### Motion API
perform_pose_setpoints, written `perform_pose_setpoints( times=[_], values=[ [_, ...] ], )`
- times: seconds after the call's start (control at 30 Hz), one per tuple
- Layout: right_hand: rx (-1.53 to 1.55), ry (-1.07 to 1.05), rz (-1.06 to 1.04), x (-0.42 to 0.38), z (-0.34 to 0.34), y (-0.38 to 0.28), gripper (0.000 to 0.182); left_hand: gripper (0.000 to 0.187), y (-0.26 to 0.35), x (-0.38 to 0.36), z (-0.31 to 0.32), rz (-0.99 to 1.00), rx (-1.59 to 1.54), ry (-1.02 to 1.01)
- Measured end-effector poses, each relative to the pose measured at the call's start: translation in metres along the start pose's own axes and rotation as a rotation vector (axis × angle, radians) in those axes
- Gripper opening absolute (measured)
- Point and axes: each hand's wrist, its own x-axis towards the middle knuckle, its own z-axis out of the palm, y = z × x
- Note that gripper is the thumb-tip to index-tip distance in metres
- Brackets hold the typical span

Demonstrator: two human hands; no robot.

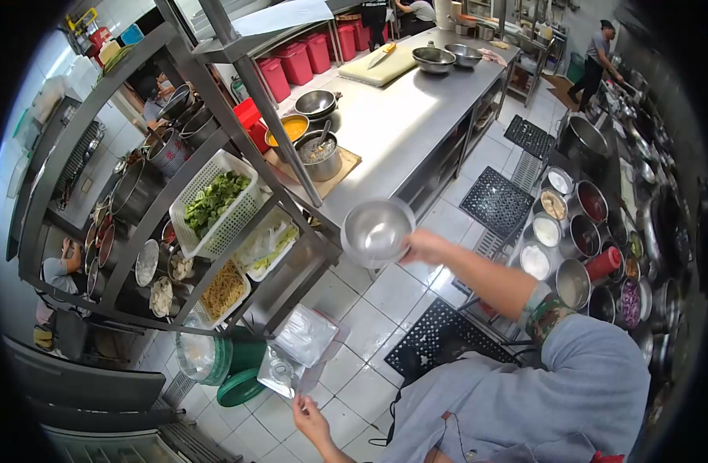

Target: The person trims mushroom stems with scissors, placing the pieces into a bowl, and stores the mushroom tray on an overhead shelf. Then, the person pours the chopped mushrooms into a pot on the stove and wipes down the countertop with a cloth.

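Observation:
A round metal bowl is in my right hand, gripped by its right rim and held over the floor near the steel table's corner. The bowl's inside faces up and shows nothing in it. Low in the view, my left hand has its fingers drawn together at the bottom corner of a clear plastic bag with a round mark on it; they look pinched on that corner. Touching this bag's upper edge is a whitish, shiny plastic bundle.
Left, a rack carries a white basket of green leaves and a tray of noodles. A steel table holds pots, bowls and a cutting board with a knife. Right stand several containers and a red bottle. Black mats lie underfoot. Other people work farther off.

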Motion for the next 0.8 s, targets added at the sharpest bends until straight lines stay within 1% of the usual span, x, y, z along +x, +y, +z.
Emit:
perform_pose_setpoints(
  times=[0.03,0.07,0.1,0.17,0.2,0.27,0.3,0.33,0.37,0.4,0.43,0.47,0.5,0.53,0.6,0.63,0.67,0.7,0.77,0.8],
  values=[
    [0.005,-0.048,-0.005,-0.013,0.023,0.010,0.041,0.042,0.000,-0.001,0.012,-0.016,-0.039,-0.014],
    [-0.062,-0.116,0.055,-0.022,0.040,0.013,0.042,0.044,0.023,-0.002,0.027,-0.025,-0.065,-0.061],
    [-0.073,-0.163,0.097,-0.020,0.048,0.018,0.044,0.044,0.042,0.000,0.042,-0.018,-0.108,-0.088],
    [0.014,-0.204,0.090,-0.008,0.048,0.013,0.044,0.045,0.079,0.010,0.070,0.008,-0.185,-0.146],
    [0.046,-0.164,0.050,0.005,0.040,0.002,0.043,0.043,0.102,0.019,0.081,-0.005,-0.220,-0.184],
    [0.125,-0.084,-0.023,0.037,0.008,-0.031,0.042,0.041,0.157,0.048,0.100,0.107,-0.241,-0.199],
    [0.158,-0.079,-0.031,0.048,-0.015,-0.059,0.041,0.040,0.185,0.067,0.112,0.166,-0.250,-0.206],
    [0.191,-0.029,-0.099,0.077,-0.041,-0.076,0.041,0.040,0.210,0.090,0.123,0.278,-0.255,-0.203],
    [0.122,0.068,-0.184,0.104,-0.067,-0.096,0.038,0.041,0.239,0.115,0.136,0.391,-0.260,-0.199],
    [0.191,0.175,-0.187,0.123,-0.087,-0.124,0.042,0.042,0.284,0.134,0.147,0.451,-0.261,-0.188],
    [0.112,0.285,-0.177,0.130,-0.099,-0.159,0.043,0.045,0.324,0.158,0.160,0.568,-0.203,-0.162],
    [0.118,0.281,-0.273,0.171,-0.124,-0.173,0.042,0.051,0.356,0.190,0.178,0.671,-0.195,-0.097],
    [0.080,0.323,-0.228,0.195,-0.141,-0.197,0.042,0.058,0.398,0.214,0.199,0.726,-0.174,-0.021],
    [0.102,0.317,-0.251,0.224,-0.155,-0.213,0.042,0.064,0.433,0.236,0.219,0.766,-0.115,0.068],
    [0.159,0.326,-0.274,0.282,-0.180,-0.247,0.043,0.067,0.479,0.278,0.264,0.740,-0.127,0.128],
    [0.198,0.341,-0.271,0.310,-0.189,-0.262,0.044,0.068,0.493,0.298,0.284,0.726,-0.130,0.159],
    [0.235,0.355,-0.263,0.331,-0.191,-0.274,0.046,0.064,0.495,0.318,0.308,0.783,-0.106,0.310],
    [0.294,0.363,-0.213,0.346,-0.193,-0.280,0.048,0.059,0.493,0.327,0.320,0.674,-0.191,0.365],
    [0.416,0.376,-0.114,0.352,-0.185,-0.294,0.053,0.051,0.498,0.322,0.338,0.466,-0.359,0.477],
    [0.443,0.281,-0.228,0.376,-0.179,-0.275,0.042,0.043,0.502,0.324,0.344,0.549,-0.337,0.555]
  ],
)
